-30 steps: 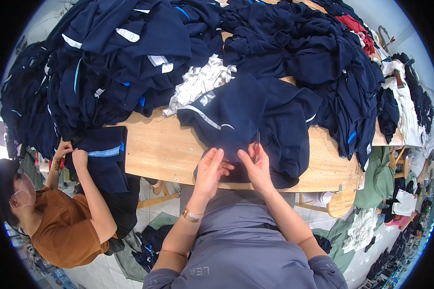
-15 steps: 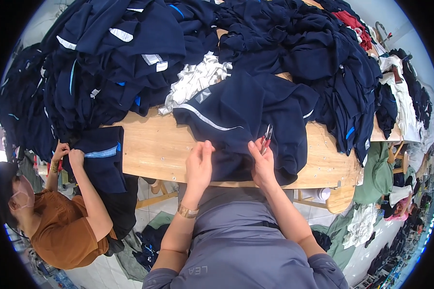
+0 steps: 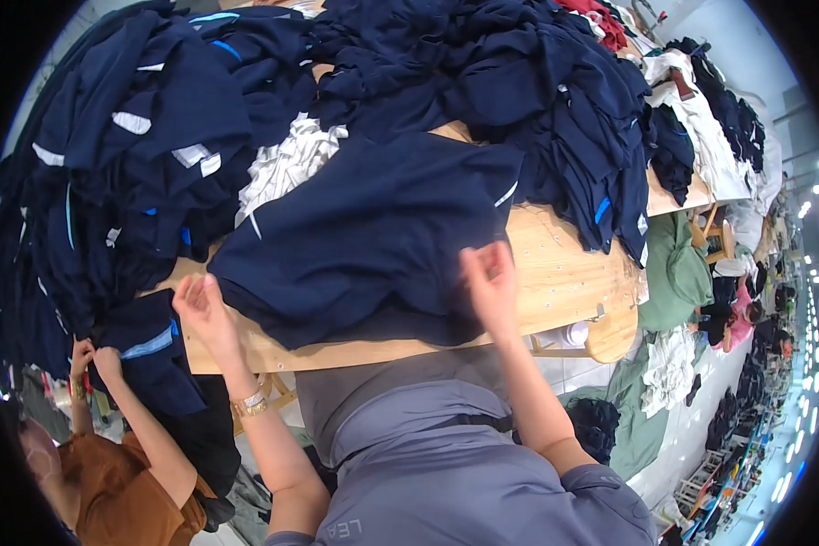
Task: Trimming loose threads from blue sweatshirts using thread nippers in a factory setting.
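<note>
Two hands apart since before | left hand (image 3: 202,305) pinching navy garment (image 3: 364,237) | right hand (image 3: 490,287) blurred, grip unclear

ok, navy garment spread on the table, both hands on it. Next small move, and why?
Probably draw the left hand outward to flatten the navy garment. That hand pinches the left corner at the wooden table edge, the right hand rests on the right part, and the near hem between them looks bunched. The right hand is blurred, so its grip is unclear.
</note>
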Demonstrator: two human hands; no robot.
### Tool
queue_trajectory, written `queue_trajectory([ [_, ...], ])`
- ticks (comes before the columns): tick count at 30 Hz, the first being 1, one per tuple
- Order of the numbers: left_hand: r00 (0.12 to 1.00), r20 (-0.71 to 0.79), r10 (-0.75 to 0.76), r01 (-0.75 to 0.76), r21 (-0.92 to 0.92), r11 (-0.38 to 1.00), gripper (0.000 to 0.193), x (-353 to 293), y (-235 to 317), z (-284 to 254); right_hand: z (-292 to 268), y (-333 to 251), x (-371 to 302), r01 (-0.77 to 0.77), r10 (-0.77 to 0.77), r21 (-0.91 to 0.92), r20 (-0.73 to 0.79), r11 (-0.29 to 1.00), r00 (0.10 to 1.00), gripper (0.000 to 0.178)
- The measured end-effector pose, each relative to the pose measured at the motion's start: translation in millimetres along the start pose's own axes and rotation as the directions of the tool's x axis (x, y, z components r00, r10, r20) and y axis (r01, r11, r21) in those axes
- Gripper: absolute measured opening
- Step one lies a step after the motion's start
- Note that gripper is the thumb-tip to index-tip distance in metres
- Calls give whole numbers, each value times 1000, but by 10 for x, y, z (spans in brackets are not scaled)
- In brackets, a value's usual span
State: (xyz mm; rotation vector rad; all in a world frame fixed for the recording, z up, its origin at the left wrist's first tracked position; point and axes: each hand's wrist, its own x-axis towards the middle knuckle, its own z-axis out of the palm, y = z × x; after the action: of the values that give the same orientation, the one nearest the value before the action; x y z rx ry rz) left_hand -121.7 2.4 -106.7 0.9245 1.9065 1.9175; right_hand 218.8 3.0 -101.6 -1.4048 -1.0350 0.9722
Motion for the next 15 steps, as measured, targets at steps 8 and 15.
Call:
queue_trajectory([
  [8, 619, 761, -193, 150, 127, 981, 23, -981, 402, 510, -847, 727, 255, -167, 98, -161, -366, 973, 925, 22],
  [15, 248, 966, 72, -608, 97, 788, 39, -1839, 276, 904, -380, 578, 165, -38, 11, -120, -221, 992, 975, 23],
])
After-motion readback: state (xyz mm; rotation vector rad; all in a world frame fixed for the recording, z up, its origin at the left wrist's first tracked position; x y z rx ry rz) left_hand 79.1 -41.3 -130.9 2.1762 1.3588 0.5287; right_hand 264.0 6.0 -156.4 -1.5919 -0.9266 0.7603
